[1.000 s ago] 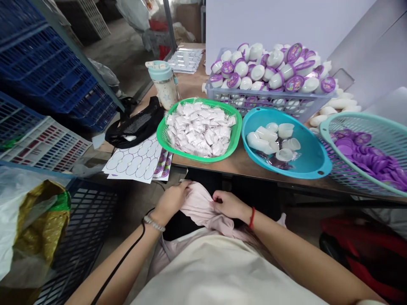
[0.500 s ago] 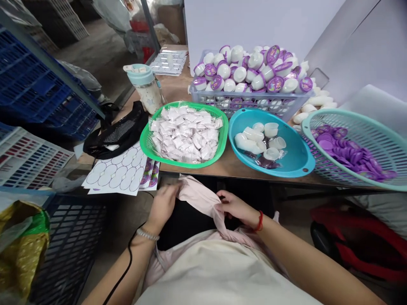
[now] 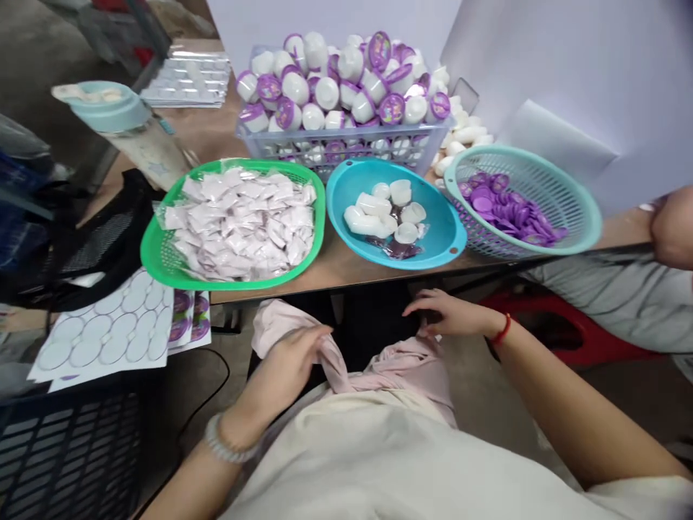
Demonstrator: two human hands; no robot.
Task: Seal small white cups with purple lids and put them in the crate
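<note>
My left hand (image 3: 284, 368) rests on a pink cloth (image 3: 346, 350) in my lap, its fingers closed on a fold of it. My right hand (image 3: 447, 312) lies further right, fingers stretched out flat on the cloth's right edge, holding nothing. Just above my hands is the table's front edge. A green basket (image 3: 157, 263) of small white sachets stands there. Beside it is a blue bowl (image 3: 447, 242) with a few white cups.
A teal basket (image 3: 574, 209) holds purple lids at the right. A grey crate (image 3: 325, 141) heaped with lidded cups stands behind. Sticker sheets (image 3: 108, 336), a black mesh bag (image 3: 81, 245) and a bottle (image 3: 130, 133) lie left. Another person's arm (image 3: 671, 227) is at the right edge.
My view has swung right and closer. My right hand has let go of the cloth fold and moved right, fingers now spread; my left hand stays on the cloth.
</note>
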